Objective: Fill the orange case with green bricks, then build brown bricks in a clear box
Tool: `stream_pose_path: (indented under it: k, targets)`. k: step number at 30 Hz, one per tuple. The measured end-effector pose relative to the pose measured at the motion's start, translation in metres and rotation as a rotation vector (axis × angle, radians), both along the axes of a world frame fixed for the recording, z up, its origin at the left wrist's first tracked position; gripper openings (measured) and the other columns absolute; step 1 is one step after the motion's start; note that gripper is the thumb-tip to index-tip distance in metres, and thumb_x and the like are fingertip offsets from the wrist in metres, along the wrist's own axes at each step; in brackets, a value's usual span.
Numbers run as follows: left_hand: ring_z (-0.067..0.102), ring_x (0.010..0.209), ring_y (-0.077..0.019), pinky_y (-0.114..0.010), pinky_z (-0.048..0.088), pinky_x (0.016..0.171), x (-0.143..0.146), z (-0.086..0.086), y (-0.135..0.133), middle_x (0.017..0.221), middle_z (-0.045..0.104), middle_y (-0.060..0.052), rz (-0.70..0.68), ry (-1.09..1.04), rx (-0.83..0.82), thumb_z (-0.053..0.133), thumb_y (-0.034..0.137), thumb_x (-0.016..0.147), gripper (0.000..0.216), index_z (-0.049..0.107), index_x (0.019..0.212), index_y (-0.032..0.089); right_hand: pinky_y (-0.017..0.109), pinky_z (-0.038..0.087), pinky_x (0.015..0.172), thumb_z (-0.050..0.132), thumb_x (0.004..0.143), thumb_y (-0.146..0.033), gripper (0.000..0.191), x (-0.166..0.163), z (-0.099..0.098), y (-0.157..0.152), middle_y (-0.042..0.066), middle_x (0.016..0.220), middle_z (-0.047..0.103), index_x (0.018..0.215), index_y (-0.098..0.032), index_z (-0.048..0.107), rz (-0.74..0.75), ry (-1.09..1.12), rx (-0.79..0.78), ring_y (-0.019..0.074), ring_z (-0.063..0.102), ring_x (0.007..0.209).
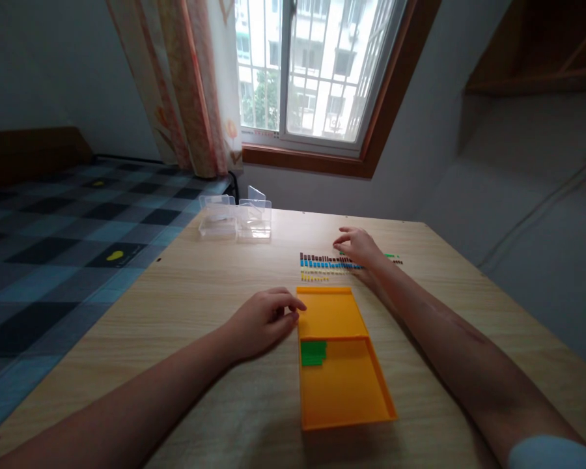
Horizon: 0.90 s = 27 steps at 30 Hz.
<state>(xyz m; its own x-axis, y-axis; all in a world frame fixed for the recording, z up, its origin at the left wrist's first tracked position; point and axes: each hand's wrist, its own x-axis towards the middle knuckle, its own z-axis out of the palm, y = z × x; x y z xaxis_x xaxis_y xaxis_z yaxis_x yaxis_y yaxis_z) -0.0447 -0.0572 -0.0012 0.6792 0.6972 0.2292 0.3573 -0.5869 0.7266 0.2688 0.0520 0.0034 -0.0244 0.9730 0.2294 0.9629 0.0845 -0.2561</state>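
Observation:
An orange two-part box (346,397) lies unfolded on the table before me. Its near half holds a small block of green pieces (313,353) in the upper left corner. My left hand (268,319) has thumb and forefinger closed on the left rim of the far half. Beyond the box my right hand (360,247) hovers at the rows of small pieces, its fingers loosely bent and apart, with nothing visible in them. Brown pieces (317,258), blue pieces (320,264) and yellow pieces (312,278) are lined up there; my right hand and wrist partly cover the rows.
Clear plastic boxes (218,218) with raised lids stand at the far left of the wooden table (185,326). A bed with a checked cover (78,221) adjoins the left side. The window (317,71) and curtain (180,85) are behind the table.

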Motion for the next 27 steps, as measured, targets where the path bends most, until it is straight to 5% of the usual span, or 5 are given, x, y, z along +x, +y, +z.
stream_pose_path:
  k: [19, 27]
  targets:
    - [0.059, 0.072, -0.0126, -0.024, 0.045, 0.063, 0.0, -0.001, 0.001, 0.091, 0.07, -0.006, -0.009, 0.008, 0.024, 0.058, 0.014, 0.087, 0.021, 0.077, 0.095, 0.018, 0.049, 0.039, 0.111, 0.07, 0.091, -0.038, 0.019, -0.006, 0.0, 0.0, 0.006, 0.147, 0.061, 0.102, -0.03, 0.084, -0.014, -0.022, -0.012, 0.0305, 0.054, 0.133]
    - [0.06, 0.073, -0.013, -0.024, 0.046, 0.064, 0.0, -0.003, 0.001, 0.09, 0.07, -0.005, -0.015, -0.015, 0.021, 0.059, 0.014, 0.087, 0.019, 0.078, 0.092, 0.019, 0.042, 0.042, 0.108, 0.072, 0.089, -0.039, 0.017, -0.025, 0.001, 0.002, 0.005, 0.141, 0.066, 0.097, -0.031, 0.085, 0.038, -0.045, -0.079, 0.0283, 0.059, 0.129]
